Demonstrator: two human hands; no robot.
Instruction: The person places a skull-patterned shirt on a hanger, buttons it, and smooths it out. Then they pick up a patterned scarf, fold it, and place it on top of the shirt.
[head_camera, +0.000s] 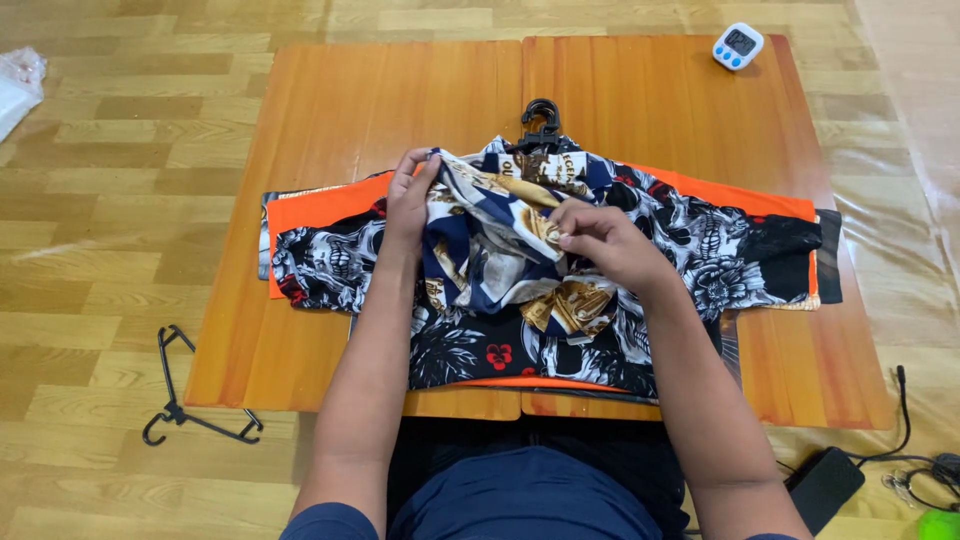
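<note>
Both forearms reach forward from the bottom edge over a low orange-brown wooden table (330, 110), whose smooth boards show a seam down the middle. The left hand (408, 200) is bent at the wrist, fingers closed on a bunched fold of a navy, white and gold patterned shirt (490, 250). The right hand (605, 240) curls inward beside it, thumb and fingertips pinching the same shirt's cloth.

That shirt lies crumpled at the table's centre, atop a flat black skull-print shirt (720, 250) and an orange garment (320, 210) spread wider beneath. Bare table stays open toward the far edge and both sides.

A black plastic hanger (540, 122) pokes out just behind the pile. A second black hanger (180, 400) lies on the wood-pattern floor left of the table. A small white timer (738, 46) sits at the table's far right corner.
</note>
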